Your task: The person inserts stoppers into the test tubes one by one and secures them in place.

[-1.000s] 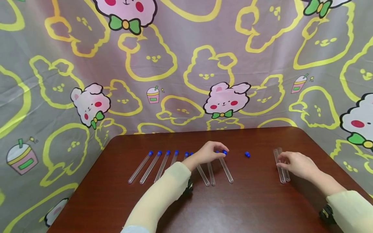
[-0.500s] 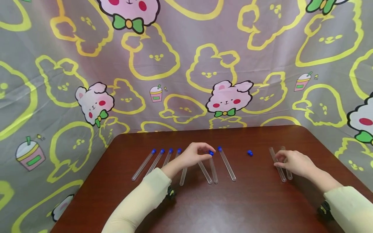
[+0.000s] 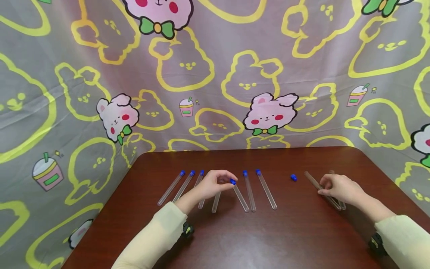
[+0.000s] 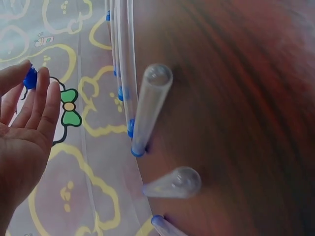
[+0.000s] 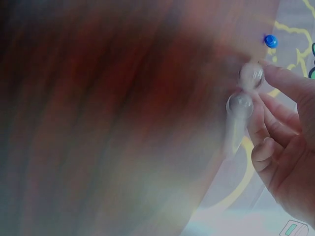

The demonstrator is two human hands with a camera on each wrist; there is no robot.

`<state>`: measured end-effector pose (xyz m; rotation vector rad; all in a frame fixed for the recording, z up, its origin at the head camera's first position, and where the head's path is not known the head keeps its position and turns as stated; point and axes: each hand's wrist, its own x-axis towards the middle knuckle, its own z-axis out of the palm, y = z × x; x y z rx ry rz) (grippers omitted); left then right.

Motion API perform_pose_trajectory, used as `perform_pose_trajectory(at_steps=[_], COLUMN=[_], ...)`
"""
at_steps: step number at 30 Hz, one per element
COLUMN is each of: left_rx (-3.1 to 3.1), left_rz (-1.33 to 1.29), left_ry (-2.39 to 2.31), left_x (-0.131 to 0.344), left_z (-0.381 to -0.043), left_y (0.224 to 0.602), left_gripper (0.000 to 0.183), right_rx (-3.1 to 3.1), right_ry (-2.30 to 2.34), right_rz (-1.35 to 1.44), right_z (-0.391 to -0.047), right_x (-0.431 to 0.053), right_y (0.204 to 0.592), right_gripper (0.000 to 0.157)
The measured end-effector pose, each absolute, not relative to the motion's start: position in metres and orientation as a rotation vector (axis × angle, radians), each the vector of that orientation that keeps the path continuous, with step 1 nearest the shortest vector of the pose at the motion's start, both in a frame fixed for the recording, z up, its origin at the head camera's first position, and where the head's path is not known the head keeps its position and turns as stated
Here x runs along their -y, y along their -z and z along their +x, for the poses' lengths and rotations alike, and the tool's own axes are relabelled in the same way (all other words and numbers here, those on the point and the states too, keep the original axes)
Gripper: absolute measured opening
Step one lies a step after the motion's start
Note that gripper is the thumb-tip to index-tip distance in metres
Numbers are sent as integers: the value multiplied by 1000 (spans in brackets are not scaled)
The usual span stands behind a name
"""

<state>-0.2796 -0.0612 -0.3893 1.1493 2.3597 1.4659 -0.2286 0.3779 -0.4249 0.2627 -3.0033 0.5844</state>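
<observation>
In the head view my left hand (image 3: 212, 185) is over the row of capped test tubes, pinching a small blue cap (image 3: 233, 182) between thumb and fingertips. The left wrist view shows this blue cap (image 4: 30, 77) apart from the tubes. Below the cap a slanting test tube (image 3: 242, 200) lies with its upper end near my fingers; its top is hard to make out. On the right, my right hand (image 3: 342, 189) grips an uncapped clear test tube (image 3: 312, 180) with thumb and fingers. Another uncapped tube (image 5: 237, 130) lies beside it, partly hidden behind the hand in the head view.
Several blue-capped test tubes lie side by side, including a capped tube (image 3: 268, 192) at the row's right end. A loose blue cap (image 3: 293, 178) sits between the row and my right hand. The brown table (image 3: 255, 239) ends at a patterned cloth (image 3: 208, 86) behind.
My left hand has moved left along the row with the blue cap, uncovering capped tubes on its right. The tube in my right hand has swung its upper end leftward.
</observation>
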Motion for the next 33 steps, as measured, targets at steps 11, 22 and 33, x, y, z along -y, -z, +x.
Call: perform_pose_trajectory(at_steps=[11,22,33], left_rx=[-2357,-2342,-2338], left_rz=[1060,985,1038], left_ry=[-1501,-1564,-1655], left_x=[70,73,71], left_z=[-257,-257,-251], left_y=[369,370,365], left_gripper=[19,22,21], right_rx=[2951,2795,2726], right_ry=[-720,-786,-1048], right_rz=[280,274,376], right_z=[-231,-224,-209], right_x=[-370,-339,-301], right_y=[423,393,368], right_gripper=[22,15,21])
